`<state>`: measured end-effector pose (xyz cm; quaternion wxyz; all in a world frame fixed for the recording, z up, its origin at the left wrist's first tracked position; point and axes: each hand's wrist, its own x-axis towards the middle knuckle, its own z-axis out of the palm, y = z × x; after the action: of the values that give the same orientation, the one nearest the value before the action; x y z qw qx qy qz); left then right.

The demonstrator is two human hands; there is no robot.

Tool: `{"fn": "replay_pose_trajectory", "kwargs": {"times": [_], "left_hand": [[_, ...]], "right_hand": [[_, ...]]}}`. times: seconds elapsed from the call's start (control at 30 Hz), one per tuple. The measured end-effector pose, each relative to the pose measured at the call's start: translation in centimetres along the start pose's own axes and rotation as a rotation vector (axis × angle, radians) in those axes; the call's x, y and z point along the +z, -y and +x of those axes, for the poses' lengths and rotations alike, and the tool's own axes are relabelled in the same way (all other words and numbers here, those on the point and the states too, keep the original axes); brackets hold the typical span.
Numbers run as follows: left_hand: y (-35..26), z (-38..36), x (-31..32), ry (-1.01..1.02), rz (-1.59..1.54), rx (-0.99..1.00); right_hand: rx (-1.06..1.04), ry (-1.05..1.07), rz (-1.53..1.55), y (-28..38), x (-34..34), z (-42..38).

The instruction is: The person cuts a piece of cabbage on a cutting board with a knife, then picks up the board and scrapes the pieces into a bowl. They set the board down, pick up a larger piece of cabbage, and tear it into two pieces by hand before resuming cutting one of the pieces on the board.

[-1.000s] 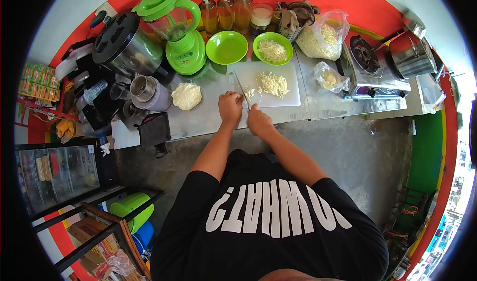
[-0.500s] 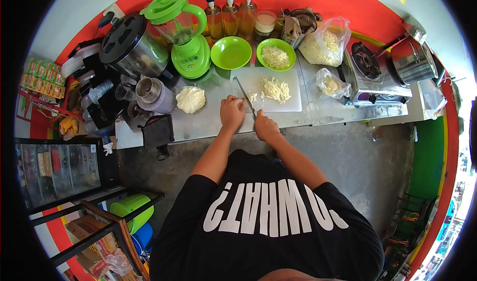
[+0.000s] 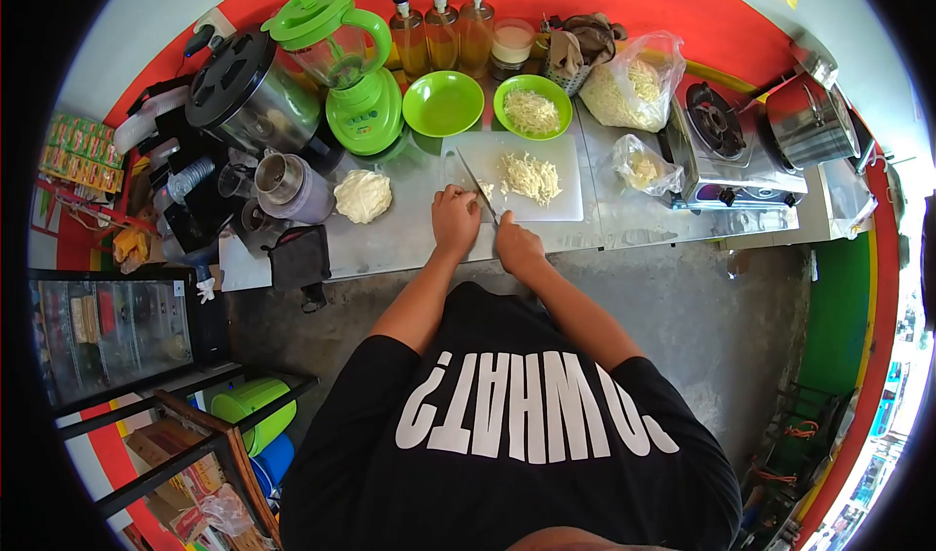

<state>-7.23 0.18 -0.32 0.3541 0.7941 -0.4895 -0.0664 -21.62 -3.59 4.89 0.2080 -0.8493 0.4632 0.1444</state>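
Landmark = white cutting board (image 3: pixel 571 186). Right hand (image 3: pixel 520 247) is just off its near edge, clamped on the knife (image 3: pixel 476 176) by the handle; blade runs diagonally over the near-left part, probably angled to keep the edge between the hands. Left hand (image 3: pixel 455 221) at the near-left corner, fingers curled, likely tucked to steady something beside the blade; can't tell if anything is in them. Hands close but apart.

Pale shreds (image 3: pixel 529 178) lie heaped on the board, right of the blade, presumably there to leave the left part free for cutting; a few bits sit nearer the knife. Pale rounded head (image 3: pixel 363 196) left of the board, likely within left-hand reach. Just beyond the board: green bowl (image 3: pixel 565 113) with more shreds, plain green bowl (image 3: pixel 444 104) beside it. Clear bag (image 3: pixel 624 93) of shreds beyond and right.

Vs earlier frame: board and counter items sit slightly left in view, likely head movement. Grip same, knife still slanted, heap looks about unchanged.
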Motion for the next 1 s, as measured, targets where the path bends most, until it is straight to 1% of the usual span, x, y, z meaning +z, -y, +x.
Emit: {"fn": "replay_pose_trajectory", "kwargs": {"times": [0.1, 0.17, 0.3, 0.37, 0.4, 0.47, 0.5, 0.53, 0.57, 0.6, 0.67, 0.7, 0.77, 0.83, 0.9, 1.0], "left_hand": [[0.0, -0.2, -0.1, -0.010, -0.007, 0.037], [0.3, -0.4, -0.3, -0.016, -0.014, 0.078], [0.4, -0.7, -0.2, -0.026, -0.002, 0.083], [0.5, -1.0, 0.0, -0.015, -0.014, 0.060], [0.5, -1.2, 0.1, -0.015, -0.030, 0.057], [0.5, -1.0, 0.3, -0.021, -0.046, 0.062], [0.5, -1.1, 0.4, -0.068, -0.073, 0.081], [0.6, -1.2, 0.5, -0.111, -0.100, 0.099], [0.7, -1.2, 0.7, -0.108, -0.102, 0.101], [0.7, -1.3, 0.6, -0.114, -0.134, 0.104], [0.6, -1.2, 0.4, -0.118, -0.169, 0.108], [0.7, -1.3, 0.4, -0.126, -0.204, 0.104], [0.9, -1.4, 0.2, -0.130, -0.236, 0.104], [1.1, -1.5, 0.2, -0.142, -0.279, 0.081], [1.3, -1.6, 0.0, -0.128, -0.248, 0.087], [0.9, -1.9, -0.4, -0.089, -0.170, 0.110]], "right_hand": [[-0.043, 0.013, -0.001, 0.5, -0.6, 1.4], [-0.014, 0.028, 0.118, 0.3, -0.8, 1.5], [0.041, 0.045, 0.189, -2.3, -0.6, 0.1], [0.144, 0.015, 0.243, -4.1, -0.8, -0.4], [0.145, 0.019, 0.237, -5.0, -1.0, -0.8], [0.141, -0.059, 0.221, -6.1, -1.5, -1.3], [0.140, -0.063, 0.221, -6.3, -1.5, -1.4], [0.080, -0.093, 0.248, -6.4, -1.3, -1.7], [0.022, -0.122, 0.273, -6.6, -1.1, -1.9], [0.026, -0.123, 0.274, -6.3, -1.0, -2.1], [-0.052, -0.159, 0.360, -5.3, -0.7, -2.1], [-0.050, -0.160, 0.362, -4.8, -0.6, -2.0], [-0.123, -0.099, 0.456, -3.9, -0.4, -1.9], [-0.142, -0.099, 0.456, -3.7, -0.2, -1.9], [-0.157, -0.107, 0.453, -3.9, 0.1, -1.8], [-0.177, -0.147, 0.506, -5.9, 0.7, -1.8]]}}
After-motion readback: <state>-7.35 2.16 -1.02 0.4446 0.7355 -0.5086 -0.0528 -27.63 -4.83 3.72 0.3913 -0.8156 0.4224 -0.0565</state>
